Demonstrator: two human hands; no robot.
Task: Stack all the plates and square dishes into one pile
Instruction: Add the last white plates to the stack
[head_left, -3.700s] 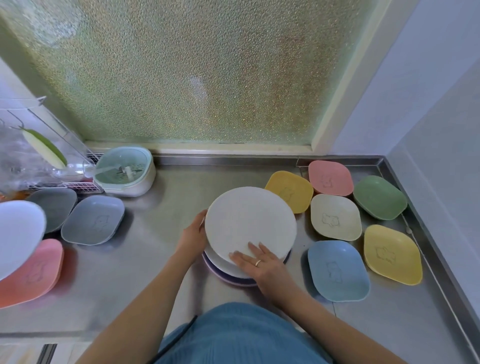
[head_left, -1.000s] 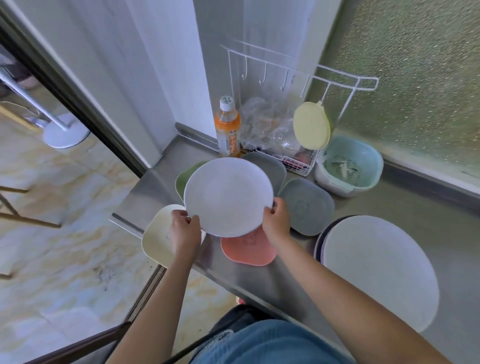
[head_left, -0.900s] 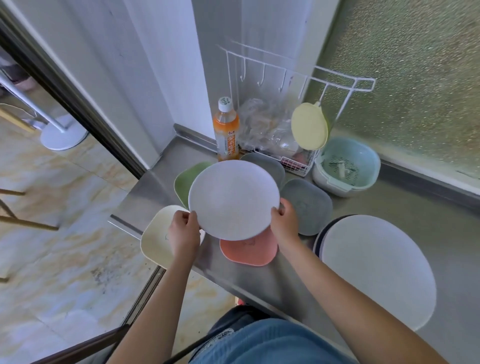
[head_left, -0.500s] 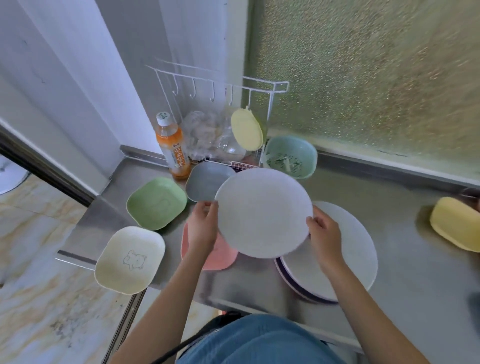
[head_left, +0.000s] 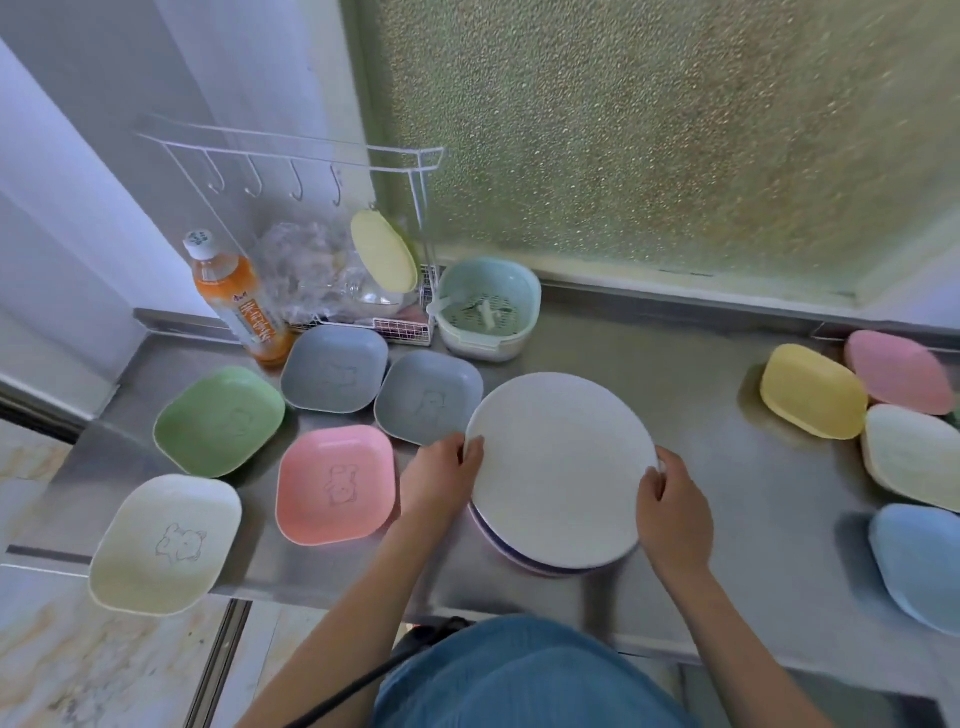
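I hold a white round plate by its two sides, my left hand on its left rim and my right hand on its right rim. It sits over the pile of round plates, whose edges show beneath it; whether it rests on them I cannot tell. To the left lie square dishes: two grey, a green, a pink and a cream dish overhanging the counter edge. At the right lie yellow, pink, cream and blue dishes.
A steel counter carries everything. At the back stand an orange drink bottle, a white wire rack with a yellow pad hanging, and a mint strainer basket. Frosted glass is behind; floor lies below left.
I have carried the white plate from the left group of dishes rightwards and lowered it over the pile of round plates. My view has swung right with it.
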